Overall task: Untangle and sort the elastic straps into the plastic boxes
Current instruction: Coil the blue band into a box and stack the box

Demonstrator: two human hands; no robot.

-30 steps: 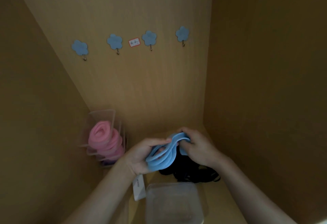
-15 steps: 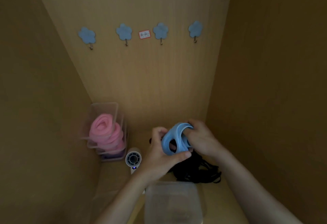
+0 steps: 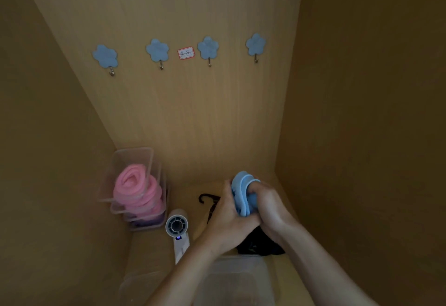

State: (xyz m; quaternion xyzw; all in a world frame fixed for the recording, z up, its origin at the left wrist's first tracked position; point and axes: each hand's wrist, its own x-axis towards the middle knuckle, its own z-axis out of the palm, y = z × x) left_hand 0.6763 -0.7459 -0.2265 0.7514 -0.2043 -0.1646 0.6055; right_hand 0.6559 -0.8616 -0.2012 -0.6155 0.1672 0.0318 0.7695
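Observation:
A light blue elastic strap (image 3: 242,192) is bunched into a tight roll between both hands above the cabinet floor. My left hand (image 3: 225,216) grips its left side and my right hand (image 3: 270,206) wraps its right side. Beneath the hands lies a tangle of black straps (image 3: 259,243), one end curling out at the left. A clear plastic box (image 3: 135,160) in the back left corner holds rolled pink straps (image 3: 136,189), with something purple beneath them. An empty clear box (image 3: 241,279) stands near the front under my forearms.
A small white handheld fan (image 3: 177,227) lies on the floor between the pink-strap box and my left hand. Several blue flower hooks (image 3: 157,50) and a small red-framed label (image 3: 186,53) are on the back wall. Wooden walls close in left and right.
The blue strap went from a loose open loop to a compact roll squeezed between both hands. The view shifted, and the white fan came into sight.

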